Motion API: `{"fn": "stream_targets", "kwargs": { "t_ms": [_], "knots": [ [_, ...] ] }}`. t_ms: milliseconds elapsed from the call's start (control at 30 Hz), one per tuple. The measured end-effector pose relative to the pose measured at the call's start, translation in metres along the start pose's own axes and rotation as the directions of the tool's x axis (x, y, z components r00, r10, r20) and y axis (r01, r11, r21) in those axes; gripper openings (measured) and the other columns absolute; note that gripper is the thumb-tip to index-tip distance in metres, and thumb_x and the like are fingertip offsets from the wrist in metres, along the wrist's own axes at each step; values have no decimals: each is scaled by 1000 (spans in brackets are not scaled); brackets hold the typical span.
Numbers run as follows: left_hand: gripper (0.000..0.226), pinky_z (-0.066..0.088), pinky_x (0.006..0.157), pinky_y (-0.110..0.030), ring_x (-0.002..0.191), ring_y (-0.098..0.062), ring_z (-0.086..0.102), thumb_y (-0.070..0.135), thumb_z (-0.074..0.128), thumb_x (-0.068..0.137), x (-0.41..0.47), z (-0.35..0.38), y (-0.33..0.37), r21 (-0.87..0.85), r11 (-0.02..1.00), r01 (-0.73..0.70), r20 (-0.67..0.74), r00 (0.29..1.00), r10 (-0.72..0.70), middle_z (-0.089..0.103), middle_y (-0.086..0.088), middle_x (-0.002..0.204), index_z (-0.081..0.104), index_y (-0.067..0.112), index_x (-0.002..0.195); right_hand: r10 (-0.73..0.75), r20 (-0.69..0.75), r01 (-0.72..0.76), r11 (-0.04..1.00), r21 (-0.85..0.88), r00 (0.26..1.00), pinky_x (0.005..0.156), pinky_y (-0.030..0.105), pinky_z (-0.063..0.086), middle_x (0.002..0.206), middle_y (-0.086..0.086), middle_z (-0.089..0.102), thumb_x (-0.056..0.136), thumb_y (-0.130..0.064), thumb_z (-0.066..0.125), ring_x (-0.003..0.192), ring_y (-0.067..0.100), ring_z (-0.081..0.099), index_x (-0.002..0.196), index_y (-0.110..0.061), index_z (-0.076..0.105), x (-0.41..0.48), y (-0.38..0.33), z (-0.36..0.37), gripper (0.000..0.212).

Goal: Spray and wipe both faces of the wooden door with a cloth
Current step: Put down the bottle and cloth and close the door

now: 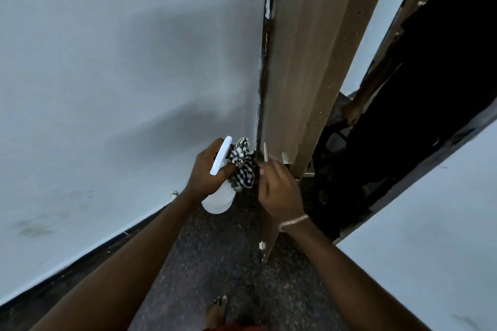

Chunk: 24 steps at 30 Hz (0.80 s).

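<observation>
The brown wooden door [309, 56] stands open, swung back near the white wall, its edge facing me. My left hand [207, 174] grips a white spray bottle [219, 203] by its neck, together with a black-and-white checked cloth [242, 166] bunched between the fingers. My right hand [279, 188] is at the door's metal handle [286, 160], fingers curled at it; whether they close round the lever is hidden by the hand. A bracelet sits on that wrist.
A white wall [121, 75] runs along the left with a dark skirting. The floor [215, 250] is dark speckled stone; my bare foot [216, 309] shows at the bottom. Through the doorway stands another person in dark clothes [430, 88]. More white wall lies lower right.
</observation>
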<state>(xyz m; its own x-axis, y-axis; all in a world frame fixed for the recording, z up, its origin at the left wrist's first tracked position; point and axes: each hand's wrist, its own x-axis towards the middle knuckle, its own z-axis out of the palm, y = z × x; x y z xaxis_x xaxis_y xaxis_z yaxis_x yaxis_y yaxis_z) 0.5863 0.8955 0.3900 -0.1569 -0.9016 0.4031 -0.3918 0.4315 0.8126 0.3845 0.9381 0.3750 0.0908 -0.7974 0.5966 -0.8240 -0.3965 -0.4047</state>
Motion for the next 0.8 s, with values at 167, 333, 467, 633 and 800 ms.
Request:
{"fn": "stream_targets", "kwargs": {
  "t_ms": [167, 333, 467, 633, 800],
  "knots": [
    [29, 50, 76, -55, 88, -36, 63, 21, 73, 88, -14, -1, 8, 10, 1000, 8, -4, 1000, -8, 65, -11, 94, 61, 8, 111, 187, -206, -187, 982, 19, 961, 78, 40, 42, 101, 10, 53, 100, -18, 50, 91, 30, 51, 102, -6, 61, -28, 29, -42, 17],
    [36, 50, 72, -52, 84, -35, 62, 34, 69, 85, -21, -3, 21, 2, 1000, -1, -22, 1000, 1, 63, -10, 91, 61, 6, 107, 262, 261, -177, 935, -308, 929, 105, 58, 32, 155, 8, 35, 104, -43, 31, 150, 31, 18, 131, -22, 55, -36, 88, -6, 42],
    [35, 52, 73, -52, 86, -33, 64, 33, 69, 85, -30, -8, 26, 1, 1000, 0, -41, 999, 0, 65, -7, 93, 62, 8, 109, 231, 309, -152, 954, -258, 923, 108, 50, 29, 158, 1, 37, 100, -39, 29, 154, 23, 14, 148, -21, 45, -34, 77, 15, 54],
    [36, 52, 72, -48, 86, -28, 66, 36, 68, 86, -44, -13, 35, -2, 1000, 1, -56, 998, -1, 66, -4, 93, 63, 8, 109, 152, 321, -77, 969, -237, 935, 105, 46, 30, 151, -4, 47, 94, -29, 39, 151, 22, 24, 145, -23, 49, -23, 61, 27, 53],
    [36, 53, 72, -38, 87, -23, 67, 35, 68, 87, -59, -13, 36, -22, 999, 23, -46, 999, -24, 67, 1, 95, 63, 9, 110, 4, 413, 79, 980, -183, 911, 105, 43, 22, 146, -8, 51, 87, -31, 57, 150, 20, 26, 146, -28, 48, -1, 49, 43, 60]
  ]
}}
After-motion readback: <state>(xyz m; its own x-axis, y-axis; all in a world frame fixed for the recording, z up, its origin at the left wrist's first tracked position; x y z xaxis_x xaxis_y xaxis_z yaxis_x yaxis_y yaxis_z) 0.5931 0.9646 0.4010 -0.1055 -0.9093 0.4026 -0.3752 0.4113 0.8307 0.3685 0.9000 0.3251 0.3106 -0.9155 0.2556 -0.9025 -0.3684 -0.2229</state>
